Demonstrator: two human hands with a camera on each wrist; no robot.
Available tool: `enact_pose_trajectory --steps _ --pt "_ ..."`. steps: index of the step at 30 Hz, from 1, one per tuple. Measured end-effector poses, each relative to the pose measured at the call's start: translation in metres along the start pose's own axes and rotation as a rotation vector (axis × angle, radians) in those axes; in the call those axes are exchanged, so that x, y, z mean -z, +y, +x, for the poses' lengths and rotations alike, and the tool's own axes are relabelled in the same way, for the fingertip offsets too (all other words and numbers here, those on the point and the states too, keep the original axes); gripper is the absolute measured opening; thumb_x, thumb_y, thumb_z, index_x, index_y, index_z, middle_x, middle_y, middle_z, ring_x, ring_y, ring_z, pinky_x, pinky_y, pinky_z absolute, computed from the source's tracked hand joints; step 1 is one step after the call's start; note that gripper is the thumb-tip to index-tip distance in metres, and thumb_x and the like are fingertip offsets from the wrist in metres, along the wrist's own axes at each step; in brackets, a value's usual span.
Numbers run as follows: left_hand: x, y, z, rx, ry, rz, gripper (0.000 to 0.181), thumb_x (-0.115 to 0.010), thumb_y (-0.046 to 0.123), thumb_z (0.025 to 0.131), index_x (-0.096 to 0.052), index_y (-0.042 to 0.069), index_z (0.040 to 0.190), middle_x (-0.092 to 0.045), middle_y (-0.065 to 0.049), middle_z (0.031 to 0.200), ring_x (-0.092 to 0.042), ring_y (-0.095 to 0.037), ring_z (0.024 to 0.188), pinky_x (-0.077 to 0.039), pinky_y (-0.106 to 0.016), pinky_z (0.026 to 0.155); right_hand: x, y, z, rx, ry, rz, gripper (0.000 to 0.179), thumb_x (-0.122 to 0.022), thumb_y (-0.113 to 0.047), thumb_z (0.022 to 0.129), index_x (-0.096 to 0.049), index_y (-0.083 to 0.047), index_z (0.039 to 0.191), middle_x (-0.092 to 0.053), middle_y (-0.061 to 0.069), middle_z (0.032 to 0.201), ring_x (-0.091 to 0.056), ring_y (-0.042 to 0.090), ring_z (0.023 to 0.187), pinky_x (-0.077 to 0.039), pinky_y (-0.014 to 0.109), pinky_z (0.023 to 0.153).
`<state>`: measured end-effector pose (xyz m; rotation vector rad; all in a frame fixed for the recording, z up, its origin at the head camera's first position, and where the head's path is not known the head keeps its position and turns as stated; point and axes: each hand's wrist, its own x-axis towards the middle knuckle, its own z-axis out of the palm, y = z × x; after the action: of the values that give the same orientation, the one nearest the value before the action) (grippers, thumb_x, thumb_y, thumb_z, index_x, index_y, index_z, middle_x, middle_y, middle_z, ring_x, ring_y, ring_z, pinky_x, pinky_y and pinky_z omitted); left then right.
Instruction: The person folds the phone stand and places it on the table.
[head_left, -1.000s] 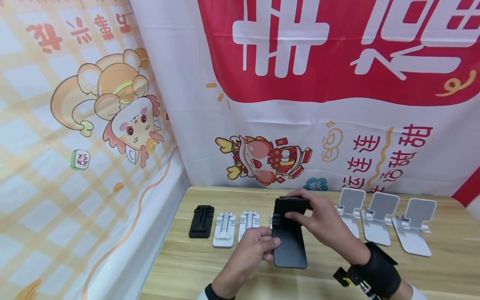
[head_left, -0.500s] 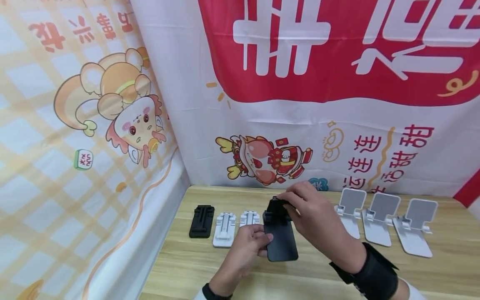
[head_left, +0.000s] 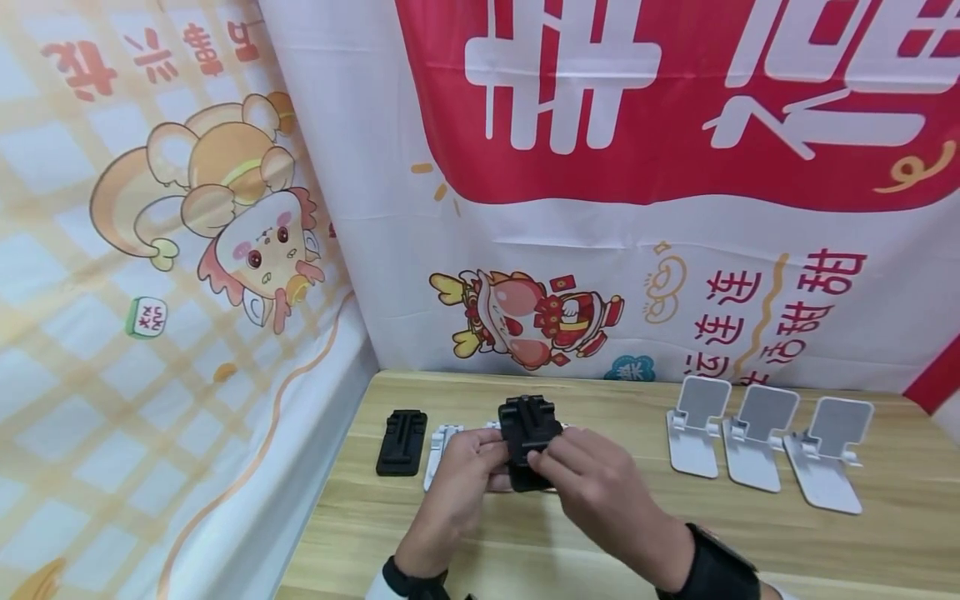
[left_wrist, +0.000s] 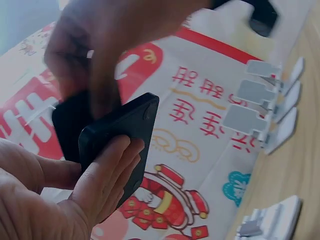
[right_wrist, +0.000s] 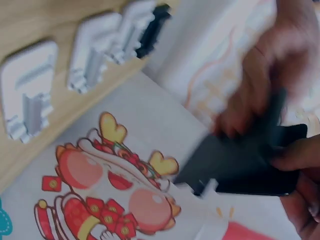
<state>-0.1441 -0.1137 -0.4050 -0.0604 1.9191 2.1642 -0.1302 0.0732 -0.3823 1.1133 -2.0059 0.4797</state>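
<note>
Behind everything we see a white fabric backdrop printed in red (head_left: 525,229), and on the left a cream-and-orange checked fabric sheet (head_left: 67,367); together they appear to screen off the work area. Below them lies a pale wood-grain tabletop (head_left: 352,550). At its right stand three raised white plastic stands with grey panels (head_left: 825,458), side by side and a little apart, all facing alike, which we take as a deliberate grouping by form. The right hand (head_left: 596,479) pinches the lower part of a black plastic folding stand with flat rectangular plates (head_left: 528,421), its fingers curled in; motion blurs its finger detail in the wrist views. The left hand (head_left: 467,467) clasps the same stand from the left edge, thumb on one side and fingers along the back of one plate, a hold that we judge serves to steady it. The black stand is above the tabletop, between both hands; the right wrist view shows its plates at an angle, not flat together. At the left lies a folded black plastic stand (head_left: 402,442); beside it, three folded white plastic stands (right_wrist: 30,90), partly hidden by the hands in the head view, continue the row.
</note>
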Motion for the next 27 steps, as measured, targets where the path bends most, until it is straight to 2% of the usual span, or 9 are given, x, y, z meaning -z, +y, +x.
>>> enact_pose_trajectory --steps 4,8,13,18,20,23,25,27 --pt "0.001 0.006 -0.002 -0.05 0.002 -0.017 0.038 -0.053 0.008 0.096 -0.053 -0.015 0.126 -0.07 -0.022 0.108 -0.071 -0.024 0.09 -0.057 -0.03 0.08 -0.008 -0.005 -0.006 0.05 0.03 -0.015 0.039 -0.041 -0.015 0.103 -0.077 -0.01 0.088 -0.066 -0.003 0.077 -0.057 0.013 0.069 -0.055 0.029 0.06" --pt "0.003 0.008 -0.003 -0.057 -0.001 -0.015 0.038 -0.053 0.008 0.096 -0.052 -0.015 0.127 -0.07 -0.023 0.109 -0.071 -0.024 0.09 -0.058 -0.031 0.079 -0.01 -0.006 -0.006 0.044 0.048 -0.02 0.046 -0.035 -0.018 0.105 -0.077 -0.011 0.089 -0.066 -0.003 0.078 -0.057 0.013 0.069 -0.054 0.03 0.057" --pt "0.004 0.007 -0.004 -0.053 0.013 -0.008 0.038 -0.053 0.007 0.096 -0.051 -0.015 0.127 -0.069 -0.024 0.109 -0.071 -0.025 0.09 -0.058 -0.031 0.079 -0.01 -0.007 -0.007 0.044 0.039 -0.015 0.042 -0.039 -0.017 0.103 -0.078 -0.011 0.088 -0.065 -0.004 0.075 -0.055 0.012 0.068 -0.055 0.029 0.059" --pt "0.004 0.005 -0.004 -0.054 0.008 -0.006 0.039 -0.053 0.006 0.096 -0.05 -0.015 0.128 -0.069 -0.024 0.111 -0.071 -0.025 0.091 -0.058 -0.031 0.08 -0.007 -0.006 -0.008 -0.005 -0.01 0.009 0.02 -0.06 -0.017 0.094 -0.078 -0.013 0.087 -0.064 -0.006 0.073 -0.051 0.01 0.067 -0.056 0.026 0.062" --pt "0.004 0.005 -0.004 -0.055 -0.001 -0.01 0.039 -0.053 0.006 0.096 -0.05 -0.015 0.128 -0.069 -0.024 0.111 -0.071 -0.025 0.092 -0.058 -0.031 0.08 -0.005 -0.005 -0.007 -0.047 -0.021 0.049 0.007 -0.071 -0.016 0.086 -0.078 -0.015 0.088 -0.063 -0.007 0.074 -0.051 0.008 0.068 -0.057 0.025 0.064" --pt "0.005 0.006 -0.005 -0.064 -0.017 -0.016 0.039 -0.053 0.006 0.096 -0.05 -0.015 0.129 -0.068 -0.025 0.112 -0.071 -0.027 0.092 -0.058 -0.032 0.08 0.0 -0.002 -0.006 -0.15 -0.029 0.177 0.013 -0.079 -0.015 0.077 -0.077 -0.019 0.089 -0.062 -0.012 0.082 -0.052 0.004 0.075 -0.057 0.025 0.068" --pt "0.005 0.007 -0.006 -0.064 -0.021 -0.025 0.04 -0.052 0.006 0.096 -0.049 -0.016 0.13 -0.068 -0.025 0.112 -0.07 -0.027 0.093 -0.057 -0.033 0.08 0.003 0.001 -0.006 -0.26 -0.033 0.293 0.017 -0.079 -0.017 0.077 -0.074 -0.022 0.092 -0.06 -0.014 0.087 -0.054 0.002 0.08 -0.056 0.023 0.069" --pt "0.006 0.008 -0.008 -0.062 -0.022 -0.034 0.041 -0.053 0.005 0.095 -0.047 -0.016 0.131 -0.068 -0.025 0.113 -0.07 -0.028 0.094 -0.057 -0.033 0.081 0.006 0.005 -0.005 -0.406 -0.054 0.372 0.015 -0.075 -0.024 0.082 -0.071 -0.024 0.096 -0.059 -0.016 0.091 -0.054 0.0 0.081 -0.054 0.022 0.069"
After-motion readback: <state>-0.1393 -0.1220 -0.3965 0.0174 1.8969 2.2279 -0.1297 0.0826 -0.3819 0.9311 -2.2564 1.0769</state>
